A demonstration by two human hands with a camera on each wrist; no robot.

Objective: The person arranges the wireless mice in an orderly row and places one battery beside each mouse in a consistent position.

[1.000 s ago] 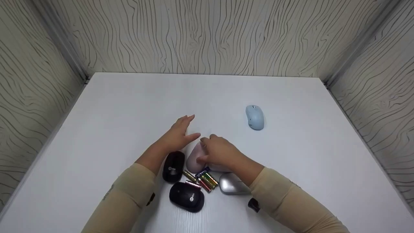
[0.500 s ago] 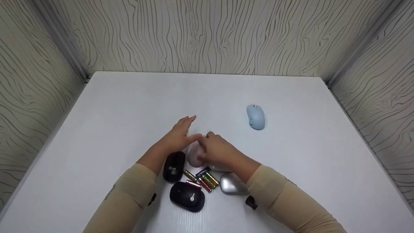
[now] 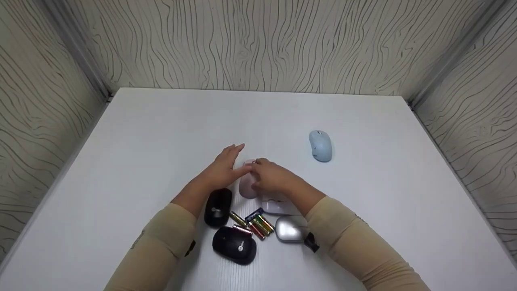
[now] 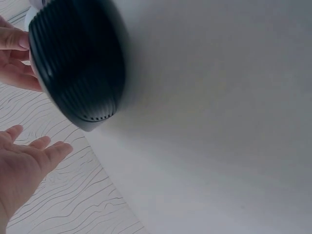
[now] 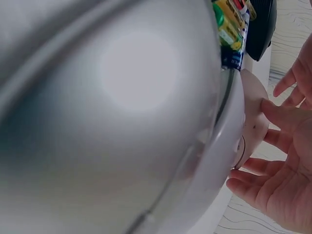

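My right hand holds a pink computer mouse, thumb on its near part and fingers along its right side. In the right wrist view, the thumb and fingertips touch the pink mouse beyond a white mouse. My left hand is beside it on the left, fingers extended and thumb reaching toward the right hand; whether that thumb touches the mouse I cannot tell. A black mouse lies just below the left hand; its ribbed side fills part of the left wrist view.
Several batteries lie loosely together on the white table. Around them are another black mouse, a white mouse and a silver mouse. Farther back on the right lies a light blue mouse.
The pink mouse has slid away from me and slightly right with my right hand. More of the white mouse shows now. My left hand has hardly moved.
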